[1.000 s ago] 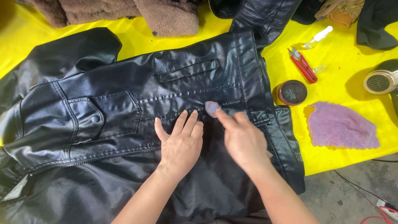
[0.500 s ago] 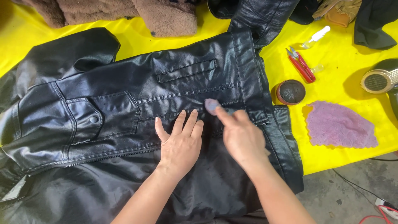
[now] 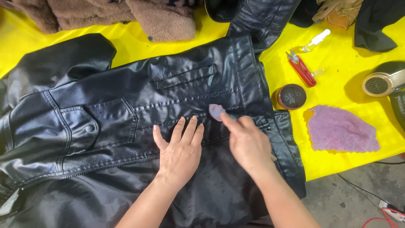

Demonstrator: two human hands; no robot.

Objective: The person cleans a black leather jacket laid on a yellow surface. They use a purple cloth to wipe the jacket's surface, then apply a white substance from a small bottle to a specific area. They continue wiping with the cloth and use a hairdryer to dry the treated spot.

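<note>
A small lilac cloth pad (image 3: 216,111) is pressed onto a glossy black leather jacket (image 3: 139,101) spread over a yellow table cover (image 3: 346,55).

The pad is pinched at the fingertips of the right hand (image 3: 249,145) and lies on the jacket's stitched seam, just below its flat welt pocket. The left hand (image 3: 179,154) is laid flat and released on the jacket, fingers spread, just beside the pad. To the right of the jacket, a round brown tin (image 3: 291,96) is set against its edge, with red thread snips (image 3: 301,69) and a small clear spray bottle (image 3: 316,40) above it. A purple scalloped cloth (image 3: 341,134) is spread further right. A brown fleece garment (image 3: 126,14) is piled above the jacket.
</note>
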